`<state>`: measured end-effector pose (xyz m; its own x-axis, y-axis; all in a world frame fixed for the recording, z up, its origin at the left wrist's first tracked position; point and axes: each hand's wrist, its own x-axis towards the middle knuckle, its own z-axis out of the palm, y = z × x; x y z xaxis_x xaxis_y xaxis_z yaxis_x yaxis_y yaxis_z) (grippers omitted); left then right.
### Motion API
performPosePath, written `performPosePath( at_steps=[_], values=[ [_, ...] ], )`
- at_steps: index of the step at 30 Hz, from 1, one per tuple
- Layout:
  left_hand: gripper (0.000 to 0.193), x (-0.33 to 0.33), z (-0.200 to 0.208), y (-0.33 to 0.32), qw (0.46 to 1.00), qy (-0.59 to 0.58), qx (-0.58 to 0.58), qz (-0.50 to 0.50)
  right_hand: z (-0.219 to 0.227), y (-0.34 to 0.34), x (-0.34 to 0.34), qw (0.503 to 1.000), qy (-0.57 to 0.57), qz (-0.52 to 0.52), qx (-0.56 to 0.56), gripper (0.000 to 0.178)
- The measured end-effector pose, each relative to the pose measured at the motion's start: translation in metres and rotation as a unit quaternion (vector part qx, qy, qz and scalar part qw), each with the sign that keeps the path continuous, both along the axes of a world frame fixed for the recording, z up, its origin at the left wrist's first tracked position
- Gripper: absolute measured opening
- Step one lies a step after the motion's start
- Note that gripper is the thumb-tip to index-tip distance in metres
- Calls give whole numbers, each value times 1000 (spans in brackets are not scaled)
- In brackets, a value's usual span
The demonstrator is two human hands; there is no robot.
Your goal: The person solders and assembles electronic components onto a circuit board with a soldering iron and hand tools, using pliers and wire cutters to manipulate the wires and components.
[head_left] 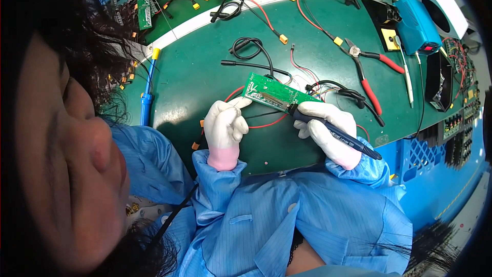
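Observation:
A green circuit board [277, 90] lies slantwise in front of me over the green work mat, with wires running from its right end. My right hand [330, 123], in a white glove, is closed around a dark blue soldering iron [333, 131]. Its metal shaft reaches left along the board's lower edge. My left hand [224, 125], gloved too, is curled, with the index fingertip at the board's lower left corner. Whatever those fingers hold, if anything, is hidden. Red and black wires pass between and behind the hands. Black cables [251, 51] lie just beyond the board.
Red-handled pliers [366, 74] lie open at the right, near a white pen-shaped tool [408, 79]. Behind them stand a teal box [416, 20] and a yellow sponge [389, 40]. A blue tool with a yellow end [148, 90] lies at the left. More wired boards [144, 7] line the back.

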<state>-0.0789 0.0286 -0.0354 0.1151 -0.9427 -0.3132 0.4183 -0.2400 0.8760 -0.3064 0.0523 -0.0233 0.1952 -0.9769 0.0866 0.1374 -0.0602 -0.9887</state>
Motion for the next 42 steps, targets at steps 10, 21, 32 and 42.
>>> performPosePath(
  at_steps=[10,21,32,42],
  values=[
    [11,-3,2,1,1000,-14,-6,11,0,4,3,999,-17,-30,-15,28],
    [18,-9,3,6,994,-96,-28,46,-5,6,2,995,38,-1,-88,31],
    [14,-13,8,6,990,-131,-14,55,-2,3,4,991,88,7,-105,32],
    [14,-19,8,6,988,-138,-45,59,1,-1,6,984,110,-41,-137,28]
  ],
)
